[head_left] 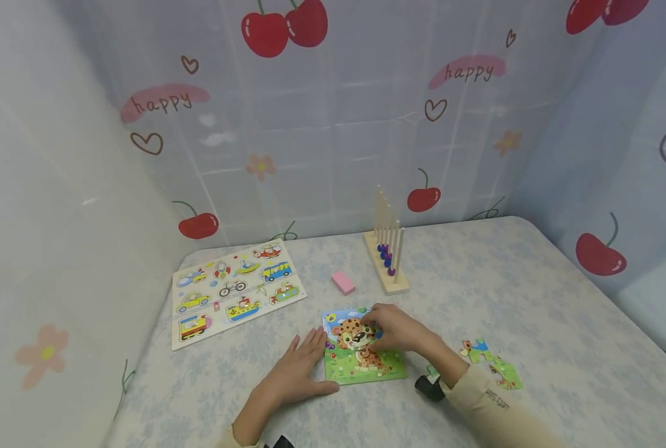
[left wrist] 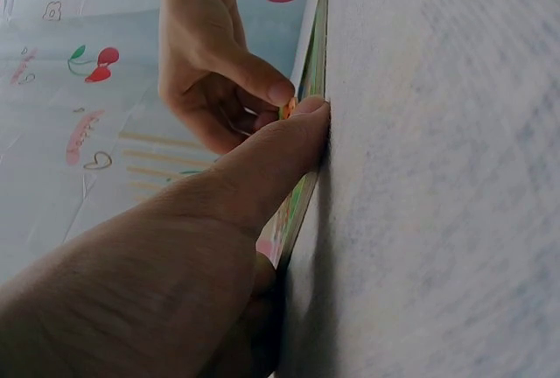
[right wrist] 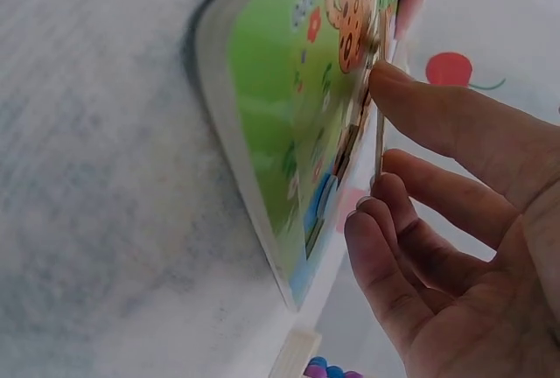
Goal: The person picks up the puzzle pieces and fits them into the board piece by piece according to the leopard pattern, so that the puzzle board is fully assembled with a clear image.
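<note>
A jigsaw puzzle board (head_left: pixel 341 371) with a spotted leopard on green grass lies flat on the table. My left hand (head_left: pixel 296 373) rests along its left edge, fingers extended and thumb at the near left corner. Over the upper right part of the board, my right hand (head_left: pixel 397 326) pinches a thin puzzle piece (right wrist: pixel 380 146) between thumb and fingers. In the right wrist view the piece is seen edge-on and tilted up from the board; whether its lower edge touches is unclear. A sliver of its orange face shows in the left wrist view, and my fingers hide the rest.
Loose puzzle pieces (head_left: pixel 508 375) lie to the right, with a green one (head_left: pixel 432 372) partly behind my right wrist. A pink block (head_left: pixel 343 283) and a wooden peg stand (head_left: pixel 396 286) with beads stand behind the board. A vehicle puzzle board (head_left: pixel 215 320) lies at the left.
</note>
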### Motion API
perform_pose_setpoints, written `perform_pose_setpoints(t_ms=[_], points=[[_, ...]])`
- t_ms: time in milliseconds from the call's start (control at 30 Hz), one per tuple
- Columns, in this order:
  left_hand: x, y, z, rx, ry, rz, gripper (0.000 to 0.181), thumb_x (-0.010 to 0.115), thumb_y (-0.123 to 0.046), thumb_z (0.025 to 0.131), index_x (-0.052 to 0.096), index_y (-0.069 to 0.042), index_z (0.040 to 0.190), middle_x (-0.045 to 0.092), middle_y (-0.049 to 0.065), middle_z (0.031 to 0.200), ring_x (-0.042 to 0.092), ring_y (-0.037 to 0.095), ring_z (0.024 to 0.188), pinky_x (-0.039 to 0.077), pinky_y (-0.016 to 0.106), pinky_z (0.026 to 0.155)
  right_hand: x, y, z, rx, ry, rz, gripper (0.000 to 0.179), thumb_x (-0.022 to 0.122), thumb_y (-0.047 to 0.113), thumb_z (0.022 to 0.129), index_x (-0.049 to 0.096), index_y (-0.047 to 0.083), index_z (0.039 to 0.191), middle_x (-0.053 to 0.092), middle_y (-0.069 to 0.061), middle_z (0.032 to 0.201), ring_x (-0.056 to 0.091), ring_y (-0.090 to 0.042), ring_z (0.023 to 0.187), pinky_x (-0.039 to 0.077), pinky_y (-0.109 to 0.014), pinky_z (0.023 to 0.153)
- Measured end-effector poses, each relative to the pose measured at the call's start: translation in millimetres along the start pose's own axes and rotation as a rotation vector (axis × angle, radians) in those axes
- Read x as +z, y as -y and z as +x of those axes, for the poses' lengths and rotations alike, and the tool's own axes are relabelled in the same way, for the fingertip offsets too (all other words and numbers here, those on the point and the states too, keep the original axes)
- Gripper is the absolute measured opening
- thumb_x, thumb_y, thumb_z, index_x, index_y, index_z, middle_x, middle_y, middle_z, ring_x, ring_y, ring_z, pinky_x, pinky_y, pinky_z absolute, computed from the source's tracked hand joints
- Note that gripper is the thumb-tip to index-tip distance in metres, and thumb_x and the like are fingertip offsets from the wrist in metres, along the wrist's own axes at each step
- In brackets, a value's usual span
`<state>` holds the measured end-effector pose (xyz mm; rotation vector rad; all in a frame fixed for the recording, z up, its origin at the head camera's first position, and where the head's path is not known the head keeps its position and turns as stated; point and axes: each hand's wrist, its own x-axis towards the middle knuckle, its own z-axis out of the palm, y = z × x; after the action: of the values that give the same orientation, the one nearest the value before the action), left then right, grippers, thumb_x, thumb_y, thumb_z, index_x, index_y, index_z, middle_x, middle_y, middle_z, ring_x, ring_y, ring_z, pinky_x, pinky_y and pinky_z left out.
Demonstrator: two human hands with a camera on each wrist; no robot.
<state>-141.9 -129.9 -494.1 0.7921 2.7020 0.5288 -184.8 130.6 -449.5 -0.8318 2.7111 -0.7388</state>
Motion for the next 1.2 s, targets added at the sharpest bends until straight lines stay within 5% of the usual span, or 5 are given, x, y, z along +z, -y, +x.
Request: perform_pose_setpoints(t_ms=[1200], points=[[0.7, 0.1, 0.5, -0.003, 0.011, 0.004, 0.105, 0.059, -0.070, 0.082, 0.022, -0.003, 0.154, 0.017, 0.012, 0.163, 0.016, 0.029, 0.152, 0.012, 0.054, 0.123, 9.9, 10.9, 10.7, 0.093, 0.031, 0.041, 0.042, 0.085, 0.019, 0.073, 0.071, 0.001, 0.109, 0.066, -0.001, 0.094, 0.053, -0.012, 0.080, 0.048, -0.031, 0.071]])
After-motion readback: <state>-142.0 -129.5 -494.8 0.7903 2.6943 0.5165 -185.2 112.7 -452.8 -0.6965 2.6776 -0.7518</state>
